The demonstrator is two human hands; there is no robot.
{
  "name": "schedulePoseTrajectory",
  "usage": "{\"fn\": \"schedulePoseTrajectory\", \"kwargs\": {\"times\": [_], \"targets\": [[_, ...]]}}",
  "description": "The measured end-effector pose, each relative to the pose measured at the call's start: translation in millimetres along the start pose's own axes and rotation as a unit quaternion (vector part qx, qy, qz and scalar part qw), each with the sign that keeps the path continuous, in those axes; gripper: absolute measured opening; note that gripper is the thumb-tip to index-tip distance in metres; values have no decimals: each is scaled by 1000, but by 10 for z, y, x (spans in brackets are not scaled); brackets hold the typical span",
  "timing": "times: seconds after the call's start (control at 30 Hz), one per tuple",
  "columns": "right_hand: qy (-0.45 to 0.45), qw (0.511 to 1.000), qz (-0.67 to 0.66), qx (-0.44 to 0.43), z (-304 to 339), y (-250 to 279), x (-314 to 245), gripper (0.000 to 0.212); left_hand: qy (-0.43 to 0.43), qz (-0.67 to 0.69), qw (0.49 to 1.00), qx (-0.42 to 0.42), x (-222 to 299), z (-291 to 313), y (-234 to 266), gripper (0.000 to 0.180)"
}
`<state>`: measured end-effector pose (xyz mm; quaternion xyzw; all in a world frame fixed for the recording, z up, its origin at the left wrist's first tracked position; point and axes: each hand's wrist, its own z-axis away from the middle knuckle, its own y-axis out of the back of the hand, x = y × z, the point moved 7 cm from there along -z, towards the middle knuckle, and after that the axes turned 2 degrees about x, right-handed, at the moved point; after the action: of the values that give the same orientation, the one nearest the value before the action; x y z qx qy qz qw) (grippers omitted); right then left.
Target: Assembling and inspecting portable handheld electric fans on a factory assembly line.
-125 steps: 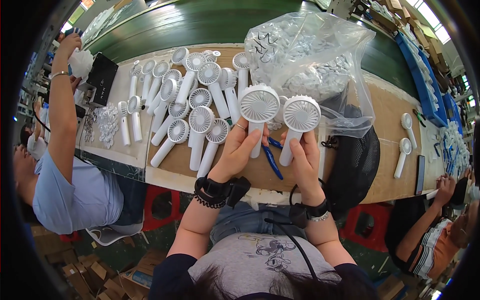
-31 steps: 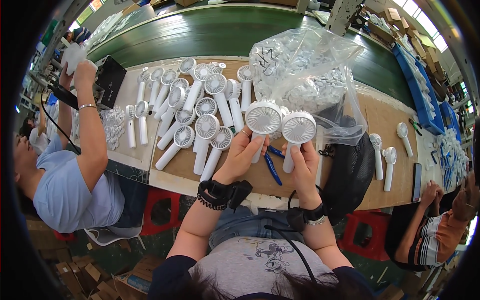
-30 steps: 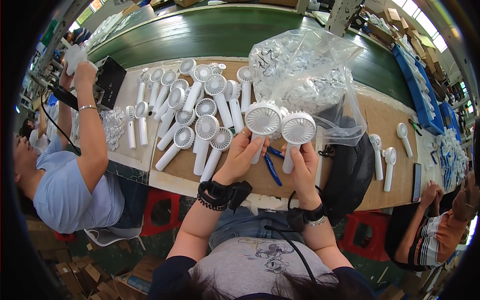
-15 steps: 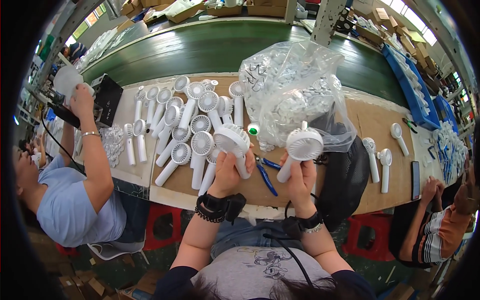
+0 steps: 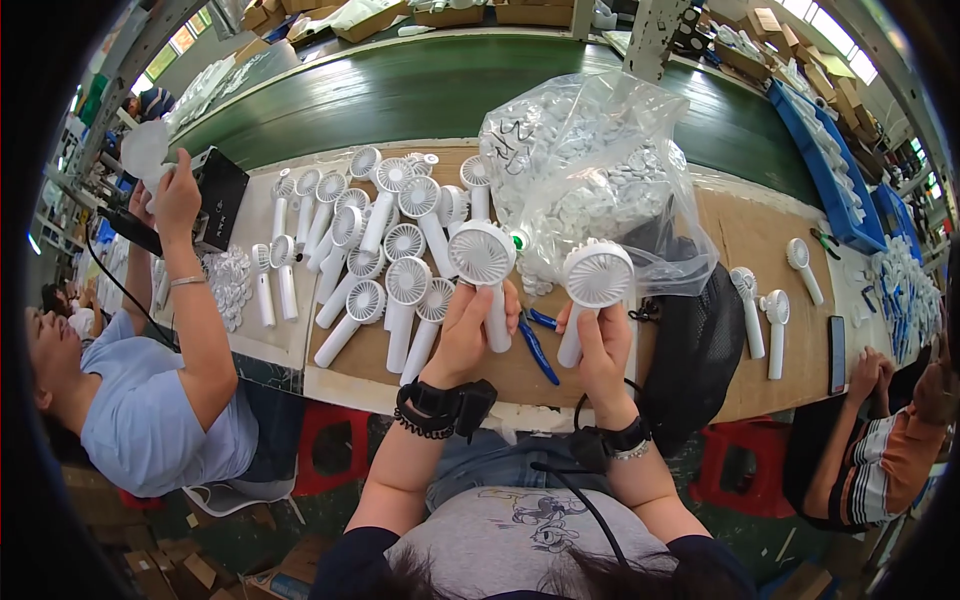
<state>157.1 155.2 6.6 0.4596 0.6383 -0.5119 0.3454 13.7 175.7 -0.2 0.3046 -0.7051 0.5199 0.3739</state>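
My left hand point(image 5: 462, 335) is closed round the handle of a white handheld fan point(image 5: 482, 254), its round slatted head upright and turned toward me. In my right hand point(image 5: 603, 355) is a second handheld fan point(image 5: 598, 274), gripped by the handle, its head beside the first one and apart from it. Blue-handled pliers point(image 5: 538, 352) lie on the table between my hands, partly hidden by the right hand. Left of my hands lies a crowded group of more white fans point(image 5: 407, 281). A small green-ended white piece point(image 5: 520, 241) shows just behind the left fan's head.
A clear plastic bag point(image 5: 590, 160) of small white parts stands behind my hands. A black mesh bag point(image 5: 690, 350) lies on the right. Further right are several fans point(image 5: 776, 330) and a phone point(image 5: 836, 357). People sit on both sides. A green conveyor belt point(image 5: 400, 100) runs behind.
Both fan heads have tilted up, showing more of their slatted faces. The left one has risen slightly and shifted right. The person at left has moved their hands and the white piece.
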Motion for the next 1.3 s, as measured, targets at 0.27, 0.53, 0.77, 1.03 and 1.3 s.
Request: {"fn": "schedulePoseTrajectory", "kwargs": {"times": [0.27, 0.53, 0.77, 1.03, 1.3], "targets": [[2, 998, 31, -53, -17, -59, 20, 32, 26, -29, 999, -14, -85, 4, 8, 20], [-15, 1000, 8, 2, -15, -14, 13, 28, 46, -22, 999, -13, -114, 31, 2, 23], [-13, 1000, -3, 22, -15, 27, -1, 25, 61, -24, 998, -16, -144, 43, 15, 25], [-6, 1000, -14, 28, -8, 29, -3, 25, 58, -37, 997, -22, -118, 55, 21, 26], [1, 1000, -8, 29, 0, 34, -17, 26, 49, -30, 998, -10, -133, 56, 28, 26]]}}
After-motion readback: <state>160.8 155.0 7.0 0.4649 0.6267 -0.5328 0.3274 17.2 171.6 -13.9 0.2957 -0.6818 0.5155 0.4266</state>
